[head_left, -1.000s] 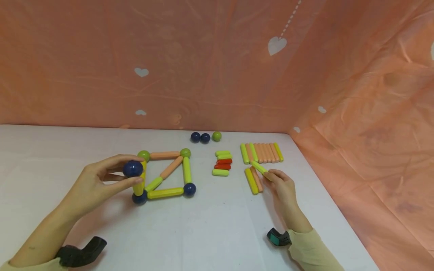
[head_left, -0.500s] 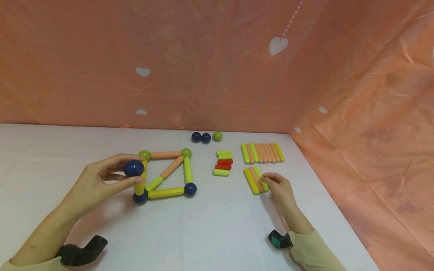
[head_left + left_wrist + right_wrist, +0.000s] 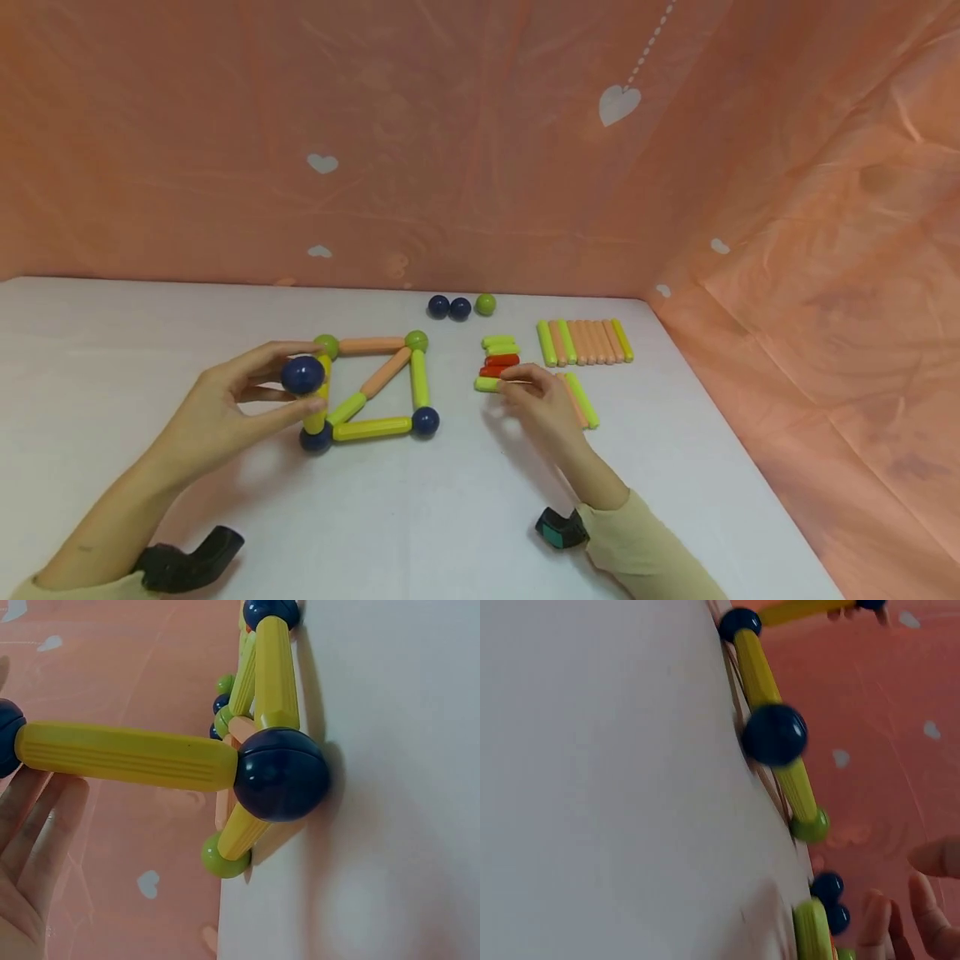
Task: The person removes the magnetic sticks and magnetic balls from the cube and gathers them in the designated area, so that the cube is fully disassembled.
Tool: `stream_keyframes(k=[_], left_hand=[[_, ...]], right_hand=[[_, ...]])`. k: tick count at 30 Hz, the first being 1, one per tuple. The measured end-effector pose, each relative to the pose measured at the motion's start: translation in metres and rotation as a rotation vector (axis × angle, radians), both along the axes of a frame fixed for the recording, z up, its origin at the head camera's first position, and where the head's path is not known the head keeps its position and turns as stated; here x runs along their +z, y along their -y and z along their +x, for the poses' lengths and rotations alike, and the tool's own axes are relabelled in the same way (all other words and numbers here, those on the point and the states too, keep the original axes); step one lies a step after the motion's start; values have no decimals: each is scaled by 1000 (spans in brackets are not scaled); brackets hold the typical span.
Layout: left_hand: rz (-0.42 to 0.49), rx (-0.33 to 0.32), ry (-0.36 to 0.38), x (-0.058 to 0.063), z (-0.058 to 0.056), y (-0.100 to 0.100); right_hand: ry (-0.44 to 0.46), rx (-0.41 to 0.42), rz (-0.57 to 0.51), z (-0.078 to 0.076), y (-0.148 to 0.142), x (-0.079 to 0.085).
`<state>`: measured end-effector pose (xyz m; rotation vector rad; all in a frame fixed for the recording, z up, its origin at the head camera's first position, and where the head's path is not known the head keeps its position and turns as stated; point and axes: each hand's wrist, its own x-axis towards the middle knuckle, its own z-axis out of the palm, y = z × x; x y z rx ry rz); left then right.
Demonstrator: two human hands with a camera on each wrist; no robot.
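My left hand [image 3: 243, 400] pinches the upper part of an upright yellow magnetic stick [image 3: 127, 756], just under the dark blue ball [image 3: 302, 375] on its top. The stick's lower end meets another blue ball [image 3: 282, 774] at the near left corner of a flat frame. Yellow, green and peach sticks, green balls [image 3: 417, 341] and a blue ball [image 3: 425, 421] form that frame, with a diagonal inside. My right hand [image 3: 546, 412] hovers over the short sticks, fingers apart, holding nothing visible. Nearest its fingertips lies a short green stick [image 3: 487, 384]; red sticks [image 3: 501, 361] lie beyond.
Two blue balls [image 3: 449, 307] and a green ball [image 3: 486, 304] sit at the back. A row of long sticks [image 3: 588, 342] lies at the right. In front of it, long sticks [image 3: 582, 402] are partly hidden by my right hand. A cloth backdrop [image 3: 465, 167] rises behind the table.
My right hand laid a long green stick beside the yellow and peach ones, let go and moved left to the short sticks. My left hand stayed at the upright stick.
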<state>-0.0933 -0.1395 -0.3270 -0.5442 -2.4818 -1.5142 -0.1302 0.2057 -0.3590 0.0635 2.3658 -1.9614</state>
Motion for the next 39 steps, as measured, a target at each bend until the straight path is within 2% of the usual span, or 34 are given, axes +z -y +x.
stream_keyframes(k=[3,6,10,16,23,30,39], left_hand=[[-38,9,6,-3,0,0],[-96,8,33,-7,-1,2],[-157,-14,77,-13,-3,7],[-159,-68,99,-21,-6,12],[-190,-60,152,-23,-4,11],[-176,-92,173,-22,2,0],[-85,-147,110,-24,11,-24]], right_hand=[[7,140,60,1,16,-4],[25,245,143,1,30,-8],[57,315,187,3,43,-12],[70,324,218,4,54,-13],[51,346,272,-1,58,-9],[34,373,314,-19,62,-3],[-14,387,330,-47,73,-3]])
